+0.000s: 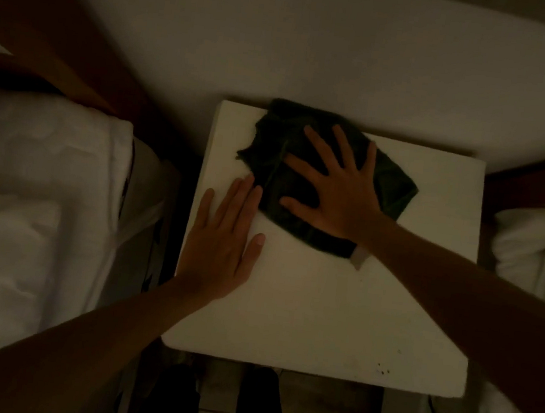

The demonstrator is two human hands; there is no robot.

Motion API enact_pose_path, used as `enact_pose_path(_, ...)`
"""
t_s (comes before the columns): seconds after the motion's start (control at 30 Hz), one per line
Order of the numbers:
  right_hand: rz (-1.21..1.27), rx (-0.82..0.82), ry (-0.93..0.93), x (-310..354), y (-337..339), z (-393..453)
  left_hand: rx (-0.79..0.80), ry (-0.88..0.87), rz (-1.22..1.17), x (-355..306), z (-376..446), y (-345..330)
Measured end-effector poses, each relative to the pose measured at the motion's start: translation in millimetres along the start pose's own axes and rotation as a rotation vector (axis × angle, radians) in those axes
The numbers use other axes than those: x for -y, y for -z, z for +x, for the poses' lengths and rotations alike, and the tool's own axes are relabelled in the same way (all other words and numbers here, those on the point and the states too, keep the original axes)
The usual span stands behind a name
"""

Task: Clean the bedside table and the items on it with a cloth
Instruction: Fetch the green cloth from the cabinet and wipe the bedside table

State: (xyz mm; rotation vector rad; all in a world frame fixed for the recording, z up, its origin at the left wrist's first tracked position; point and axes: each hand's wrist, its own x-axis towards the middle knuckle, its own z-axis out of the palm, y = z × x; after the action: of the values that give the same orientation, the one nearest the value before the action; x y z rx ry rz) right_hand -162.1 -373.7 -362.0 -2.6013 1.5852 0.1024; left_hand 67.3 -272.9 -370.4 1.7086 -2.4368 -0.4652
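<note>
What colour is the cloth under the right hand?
Dark green cloth, seen in the dim head view.

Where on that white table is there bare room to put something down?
The near half of the table is bare, between the left hand and the right edge. A strip right of the cloth is free. The far left is crowded: the right hand presses the cloth.

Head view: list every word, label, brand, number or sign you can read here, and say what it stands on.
None can be read.
Pale tag at the edge of the dark cloth: too small and dim to show any print.
Bedside table: a few dark specks near its front right corner, no lettering.
Bedding on either side: plain, no text visible.
Right hand and left hand: nothing written on them.
</note>
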Motion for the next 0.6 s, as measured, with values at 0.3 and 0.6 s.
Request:
enact_pose_path(0.3, 0.058, -0.023, -0.476, -66, -4, -45, 0.085, -0.203, 0.081, -6, 8, 4)
enact_pose_path(0.6, 0.211, -0.025, -1.131, 74, -18, -116, 0.101, -0.208, 0.055, -7, 13, 5)
